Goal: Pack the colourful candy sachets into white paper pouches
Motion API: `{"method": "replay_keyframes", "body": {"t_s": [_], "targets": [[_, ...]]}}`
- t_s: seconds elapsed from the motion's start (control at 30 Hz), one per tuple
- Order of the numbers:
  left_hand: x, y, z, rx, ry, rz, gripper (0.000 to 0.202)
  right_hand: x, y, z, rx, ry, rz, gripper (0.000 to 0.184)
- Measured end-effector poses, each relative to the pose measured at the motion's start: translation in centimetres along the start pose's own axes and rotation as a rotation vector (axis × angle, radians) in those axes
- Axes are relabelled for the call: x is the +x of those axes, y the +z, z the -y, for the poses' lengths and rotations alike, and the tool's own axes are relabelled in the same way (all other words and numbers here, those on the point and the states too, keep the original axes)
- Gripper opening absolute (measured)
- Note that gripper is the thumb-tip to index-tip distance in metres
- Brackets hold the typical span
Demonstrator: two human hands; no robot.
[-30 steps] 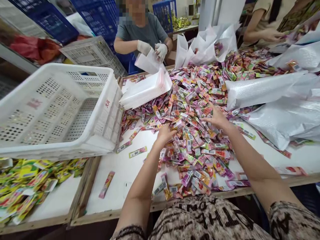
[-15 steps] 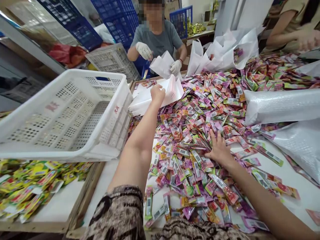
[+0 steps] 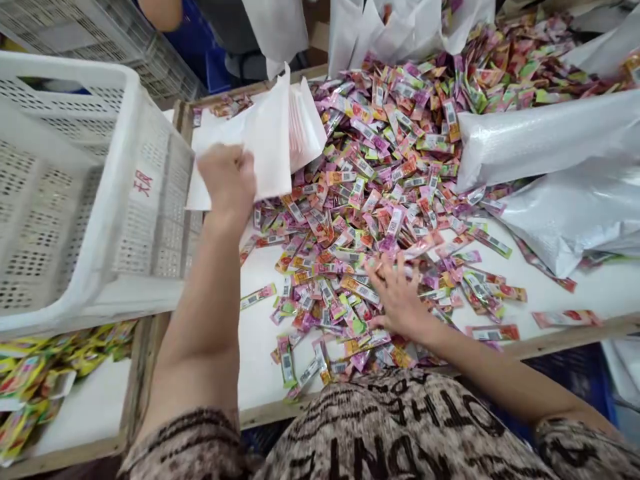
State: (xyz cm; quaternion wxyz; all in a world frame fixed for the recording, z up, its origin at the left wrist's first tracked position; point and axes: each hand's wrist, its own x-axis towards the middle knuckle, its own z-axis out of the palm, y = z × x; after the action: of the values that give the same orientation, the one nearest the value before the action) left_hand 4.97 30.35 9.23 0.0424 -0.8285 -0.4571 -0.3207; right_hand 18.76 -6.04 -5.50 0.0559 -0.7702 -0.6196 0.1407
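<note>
Table (image 3: pixel 605 290) strewn with barcoded sachets (image 3: pixel 380 167); hands well apart: left hand (image 3: pixel 227 180) clutching white paper sleeves (image 3: pixel 265 133) at 10 o'clock, right hand (image 3: pixel 400 300) spread on sachets at 4 o'clock; white crate (image 3: pixel 65 200) at 9 o'clock.

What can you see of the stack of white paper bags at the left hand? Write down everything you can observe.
The stack of white paper bags is thin, matt and flat, though it could be loose sheets. Many layers fan out at the far right, where their edges show a faint pink tint. The stack tilts up from the white tabletop, its top layers bent and raised. The left hand grips the near edge. Colourful sachets lie against its right side, and the white plastic crate stands just left of it.
</note>
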Motion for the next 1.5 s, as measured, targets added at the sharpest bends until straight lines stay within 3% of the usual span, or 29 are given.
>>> {"method": "replay_keyframes", "body": {"t_s": [0.1, 0.2, 0.3, 0.37, 0.47, 0.57, 0.7, 0.8, 0.9, 1.03, 1.17, 1.37, 1.5], "targets": [[-9.7, -7.3, -0.7, -0.084, 0.100, 0.034, 0.039, -0.8, 1.6, 0.7, -0.030, -0.059, -0.026, 0.132], [-19.1, -13.6, -1.0, -0.103, 0.121, 0.039, 0.020, 1.4, 0.9, -2.2, -0.084, 0.022, -0.131, 0.135], [-25.5, -17.7, -1.0, -0.019, 0.004, 0.013, 0.049, 5.3, -1.1, -6.8, -0.083, 0.159, -0.156, 0.145], [-28.1, -18.7, -0.9, -0.007, -0.077, 0.002, 0.059, 8.1, -2.5, -9.4, -0.040, 0.237, -0.110, 0.149], [-30.3, -16.7, -0.7, -0.119, -0.153, 0.003, 0.054, 11.4, -4.0, -11.6, -0.036, 0.277, -0.054, 0.146], [-31.5, -11.6, -0.6, -0.237, -0.262, 0.080, 0.040, 12.3, -5.0, -11.7, -0.073, 0.261, -0.058, 0.136], [-33.0, -4.8, -1.1, -0.280, -0.440, 0.220, 0.039, 10.1, -4.7, -10.2, -0.141, 0.210, -0.109, 0.116], [-34.7, -2.3, -1.8, -0.259, -0.469, 0.357, 0.043, 8.2, -3.8, -9.3, -0.180, 0.198, -0.132, 0.110], [-36.3, -1.7, -1.8, -0.255, -0.462, 0.403, 0.041, 8.2, -3.5, -9.5, -0.169, 0.246, -0.043, 0.121], [-37.3, -1.5, -1.1, -0.300, -0.467, 0.359, 0.037, 10.5, -4.2, -10.4, -0.147, 0.328, 0.088, 0.140], [-36.7, -2.0, -0.9, -0.385, -0.509, 0.262, 0.028, 10.6, -4.0, -10.0, -0.153, 0.259, -0.019, 0.117], [-34.7, -5.1, -2.1, -0.437, -0.468, -0.063, 0.020, 6.8, -2.3, -9.2, 0.017, 0.276, -0.252, 0.093], [-34.1, -4.3, -3.6, -0.483, -0.411, -0.019, 0.016, 5.0, -2.3, -10.4, 0.419, 0.396, -0.376, 0.074]]}}
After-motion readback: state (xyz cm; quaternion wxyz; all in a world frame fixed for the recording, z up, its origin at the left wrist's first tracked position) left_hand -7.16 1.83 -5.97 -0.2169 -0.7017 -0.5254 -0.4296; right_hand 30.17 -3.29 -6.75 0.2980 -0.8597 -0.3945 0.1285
